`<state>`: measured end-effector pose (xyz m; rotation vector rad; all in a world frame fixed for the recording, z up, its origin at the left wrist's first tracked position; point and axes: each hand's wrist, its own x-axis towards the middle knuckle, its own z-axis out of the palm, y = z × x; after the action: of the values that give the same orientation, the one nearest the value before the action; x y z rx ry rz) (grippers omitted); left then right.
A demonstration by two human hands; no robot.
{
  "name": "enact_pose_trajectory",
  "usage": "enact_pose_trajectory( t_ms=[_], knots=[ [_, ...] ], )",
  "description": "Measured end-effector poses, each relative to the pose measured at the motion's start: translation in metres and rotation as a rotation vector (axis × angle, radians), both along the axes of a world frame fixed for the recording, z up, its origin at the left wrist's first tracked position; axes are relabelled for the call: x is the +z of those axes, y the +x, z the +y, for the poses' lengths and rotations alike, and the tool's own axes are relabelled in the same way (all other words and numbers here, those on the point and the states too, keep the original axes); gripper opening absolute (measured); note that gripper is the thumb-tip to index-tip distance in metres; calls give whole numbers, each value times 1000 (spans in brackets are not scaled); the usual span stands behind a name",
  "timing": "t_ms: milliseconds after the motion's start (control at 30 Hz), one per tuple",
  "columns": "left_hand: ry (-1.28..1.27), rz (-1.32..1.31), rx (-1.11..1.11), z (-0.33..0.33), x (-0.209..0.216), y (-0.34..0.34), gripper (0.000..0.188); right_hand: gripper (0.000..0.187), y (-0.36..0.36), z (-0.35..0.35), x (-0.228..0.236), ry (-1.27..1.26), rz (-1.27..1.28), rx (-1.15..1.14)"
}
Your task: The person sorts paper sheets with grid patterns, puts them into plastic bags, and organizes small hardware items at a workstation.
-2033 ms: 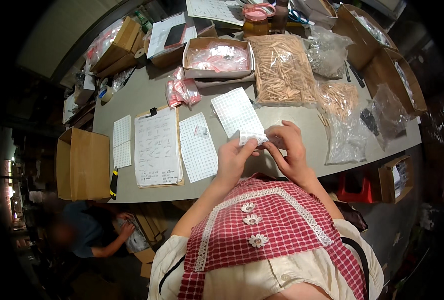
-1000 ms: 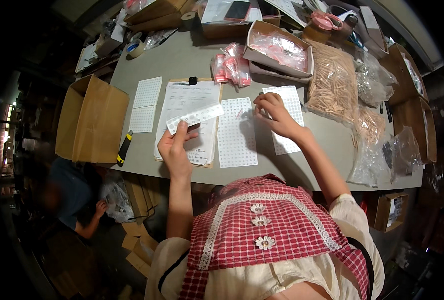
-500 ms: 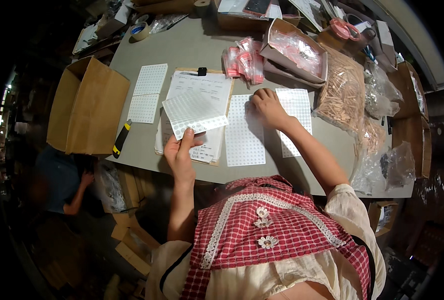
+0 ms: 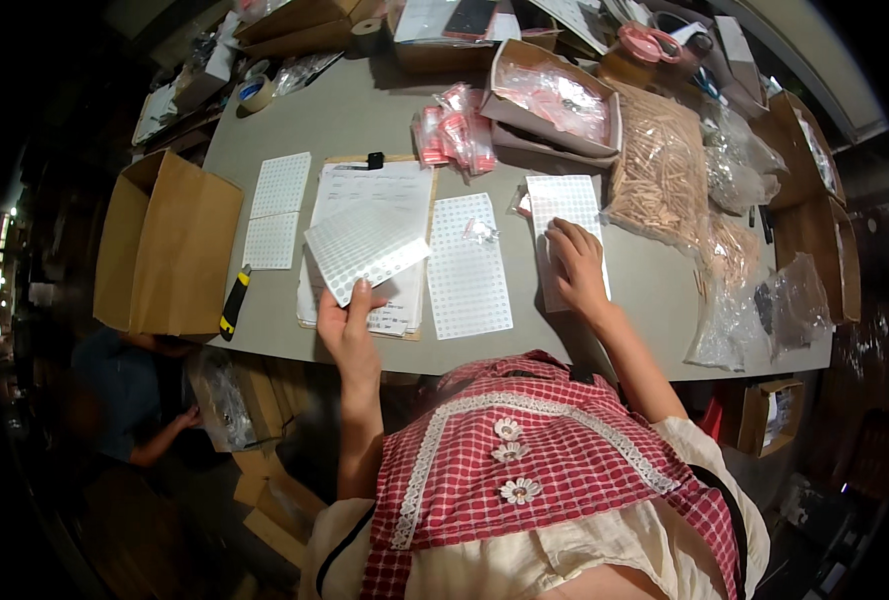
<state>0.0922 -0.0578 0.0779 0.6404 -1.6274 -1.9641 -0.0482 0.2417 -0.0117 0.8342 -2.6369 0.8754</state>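
My left hand (image 4: 352,325) pinches several white sheets of small round stickers (image 4: 366,248) by their near edge, thumb on top, tilted over a clipboard (image 4: 427,190) of papers. My right hand (image 4: 578,265) rests on another white sticker sheet (image 4: 564,192) at the right, its fingers loosely apart and holding nothing that I can see. Between the hands a third sticker sheet (image 4: 469,290) lies flat. On its upper part is a small clear plastic bag (image 4: 479,232). Another small bag (image 4: 520,200) peeks out at the right sheet's left edge.
Two sticker sheets (image 4: 276,205), a yellow-black utility knife (image 4: 234,303) and an open carton (image 4: 179,250) are at left. Red-edged zip bags (image 4: 454,130), a box of bags (image 4: 556,105) and a bag of wooden pegs (image 4: 656,165) stand farther right. A co-worker (image 4: 129,390) sits lower left.
My right hand has moved right and nearer, off the middle sheet onto the right one, uncovering the small clear bag. My left hand still holds its sheets. The whole view has shifted.
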Motion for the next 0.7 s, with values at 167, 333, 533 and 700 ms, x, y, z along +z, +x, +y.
enact_pose_trajectory(
  t_ms=[167, 333, 533, 700],
  knots=[
    [79, -94, -20, 7, -18, 19, 32, 36, 32, 50, -16, 65, 14, -150],
    [178, -157, -56, 24, -37, 30, 35, 32, 55, 70, -14, 98, -22, -243],
    [182, -144, -25, 41, -41, 37, 34, 34, 52, 67, -1, 29, -15, -264],
    [176, -109, 34, 50, -38, 43, 32, 33, 45, 66, 7, 180, 68, -157]
  ],
)
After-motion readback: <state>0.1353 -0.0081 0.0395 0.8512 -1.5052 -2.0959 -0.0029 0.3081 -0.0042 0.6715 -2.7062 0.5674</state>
